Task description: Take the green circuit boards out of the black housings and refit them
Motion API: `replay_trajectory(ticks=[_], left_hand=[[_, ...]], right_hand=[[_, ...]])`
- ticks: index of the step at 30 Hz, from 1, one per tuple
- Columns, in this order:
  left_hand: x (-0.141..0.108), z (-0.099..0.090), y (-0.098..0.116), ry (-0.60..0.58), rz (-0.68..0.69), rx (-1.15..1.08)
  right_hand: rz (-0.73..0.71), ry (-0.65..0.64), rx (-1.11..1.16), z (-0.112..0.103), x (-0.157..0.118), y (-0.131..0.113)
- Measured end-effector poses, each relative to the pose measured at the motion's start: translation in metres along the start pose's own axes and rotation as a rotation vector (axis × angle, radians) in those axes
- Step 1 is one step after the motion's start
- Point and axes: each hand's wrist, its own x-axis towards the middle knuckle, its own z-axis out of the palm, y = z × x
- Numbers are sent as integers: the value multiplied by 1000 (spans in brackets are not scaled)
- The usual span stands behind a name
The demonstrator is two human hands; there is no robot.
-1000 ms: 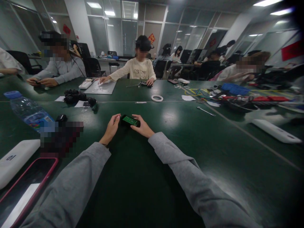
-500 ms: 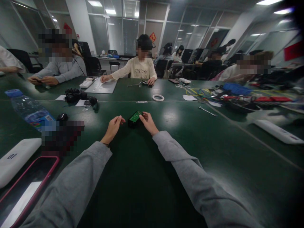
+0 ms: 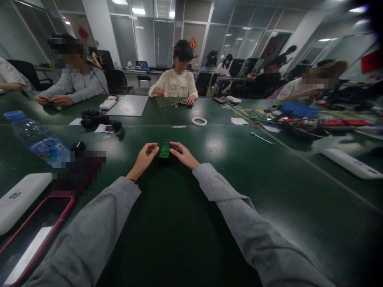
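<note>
A green circuit board (image 3: 164, 150) set in a small black case lies between my two hands, board side up. My left hand (image 3: 145, 158) is at the left of the case with thumb and fingers apart, its fingertips very near the edge. My right hand (image 3: 184, 154) has its fingertips and thumb on the right edge of the case. The underside of the case is hidden.
A water bottle (image 3: 38, 137), a white power bank (image 3: 24, 199) and a red-edged phone (image 3: 38, 235) lie at left. Farther off are a tape roll (image 3: 199, 121), a wrench (image 3: 262, 138) and tangled cables (image 3: 257, 116). A person (image 3: 176, 83) sits opposite.
The cased board has turned upright in view and shifted slightly left. My left hand has come closer to it with fingers spread. The person opposite has drawn one hand back from the white board.
</note>
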Motion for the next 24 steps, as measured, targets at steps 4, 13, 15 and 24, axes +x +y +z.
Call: replay_trajectory(ticks=[4,13,15,24], left_hand=[[1,1,-1,-74,-19,33],[2,-8,-1,-306,-95,-14],[5,-10,-3,-366,-103,-42],[11,-18,-13,-514,-112,-122]], right_hand=[[-38,-34,19,0,-1,-3],[-58,-57,30,0,0,2],[-65,-72,44,0,-1,0],[-59,-104,95,-1,-1,-7]])
